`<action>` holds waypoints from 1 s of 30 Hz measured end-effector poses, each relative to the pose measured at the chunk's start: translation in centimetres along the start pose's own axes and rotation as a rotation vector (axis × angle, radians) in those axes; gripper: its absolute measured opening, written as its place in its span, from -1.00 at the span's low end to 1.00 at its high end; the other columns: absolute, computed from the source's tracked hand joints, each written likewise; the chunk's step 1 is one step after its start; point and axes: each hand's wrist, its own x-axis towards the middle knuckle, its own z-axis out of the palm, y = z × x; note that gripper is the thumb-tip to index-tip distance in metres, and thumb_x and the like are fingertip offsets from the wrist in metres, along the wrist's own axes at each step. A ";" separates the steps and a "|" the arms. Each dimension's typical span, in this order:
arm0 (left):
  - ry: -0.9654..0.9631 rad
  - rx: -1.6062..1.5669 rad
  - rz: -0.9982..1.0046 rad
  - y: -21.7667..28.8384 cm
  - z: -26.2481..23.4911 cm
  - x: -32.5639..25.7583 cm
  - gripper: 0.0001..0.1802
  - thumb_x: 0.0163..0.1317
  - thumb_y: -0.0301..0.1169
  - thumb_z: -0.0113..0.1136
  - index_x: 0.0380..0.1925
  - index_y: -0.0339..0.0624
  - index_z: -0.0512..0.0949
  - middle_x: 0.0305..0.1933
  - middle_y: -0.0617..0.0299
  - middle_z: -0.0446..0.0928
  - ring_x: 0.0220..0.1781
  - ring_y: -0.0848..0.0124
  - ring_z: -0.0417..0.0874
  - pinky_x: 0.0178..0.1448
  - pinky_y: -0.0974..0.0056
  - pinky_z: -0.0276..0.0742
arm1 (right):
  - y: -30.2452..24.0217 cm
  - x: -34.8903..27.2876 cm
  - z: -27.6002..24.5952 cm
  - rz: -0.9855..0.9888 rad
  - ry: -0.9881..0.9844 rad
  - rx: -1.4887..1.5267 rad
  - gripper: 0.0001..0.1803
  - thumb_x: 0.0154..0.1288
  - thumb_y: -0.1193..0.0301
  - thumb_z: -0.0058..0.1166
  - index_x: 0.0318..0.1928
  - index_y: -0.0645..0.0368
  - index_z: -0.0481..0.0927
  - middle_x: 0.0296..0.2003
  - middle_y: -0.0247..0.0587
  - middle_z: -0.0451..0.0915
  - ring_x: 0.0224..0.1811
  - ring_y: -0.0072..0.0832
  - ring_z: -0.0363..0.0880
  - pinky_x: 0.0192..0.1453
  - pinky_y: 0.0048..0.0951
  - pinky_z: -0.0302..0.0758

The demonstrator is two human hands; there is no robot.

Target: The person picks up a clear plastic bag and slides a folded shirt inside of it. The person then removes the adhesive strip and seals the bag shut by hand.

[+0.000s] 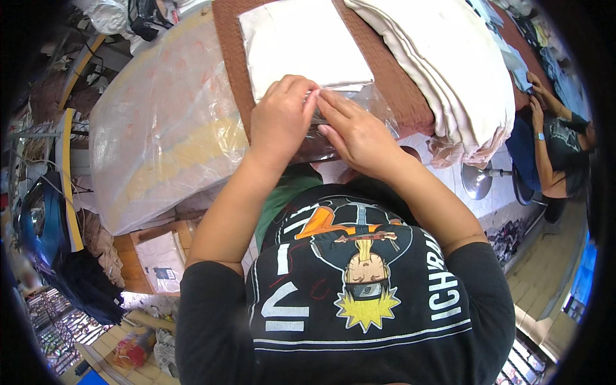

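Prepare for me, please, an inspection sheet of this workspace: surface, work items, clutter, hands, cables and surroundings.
Surface: brown cloth, partly covered.
Work items: folded white fabric, lying flat; clear plastic at its near edge; stack of white fabric to the right.
Clutter: large plastic sheet at left; dark fabric at lower left.
Hands: left hand and right hand close together, fingers at the clear plastic; exact grip unclear.
Cables: thin dark cable, upper left.
Surroundings: another person at right; round metal base nearby.
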 end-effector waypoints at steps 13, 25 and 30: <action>-0.099 0.263 -0.190 -6.0 -0.5 -4.2 -0.54 0.28 -0.34 0.00 0.12 -0.37 0.37 0.24 -0.11 0.32 0.24 0.02 0.35 0.27 0.08 0.28 | 2.0 5.5 6.6 -0.020 -0.051 -0.310 -0.32 0.30 -0.08 -0.19 0.34 -0.06 0.20 0.37 0.03 0.05 0.44 0.02 -0.09 0.40 0.19 -0.14; -0.013 -0.011 -0.349 -7.0 -1.3 -3.9 -0.54 0.31 -0.43 -0.09 0.19 -0.35 0.28 0.32 -0.17 0.19 0.31 -0.09 0.25 0.33 0.04 0.21 | 1.1 6.6 7.4 -0.033 -0.121 -0.290 -0.35 0.34 -0.05 -0.25 0.35 -0.07 0.18 0.39 -0.01 0.02 0.47 0.00 -0.19 0.43 0.15 -0.24; -0.244 0.212 -0.132 -7.3 -1.5 -0.9 -0.47 0.39 -0.13 -0.22 0.24 -0.22 0.28 0.39 -0.09 0.10 0.43 -0.08 0.04 0.40 -0.10 -0.01 | 1.4 6.4 7.1 -0.035 -0.127 -0.299 -0.29 0.32 -0.07 -0.22 0.35 0.05 0.15 0.40 0.03 -0.02 0.47 -0.02 -0.19 0.44 0.13 -0.24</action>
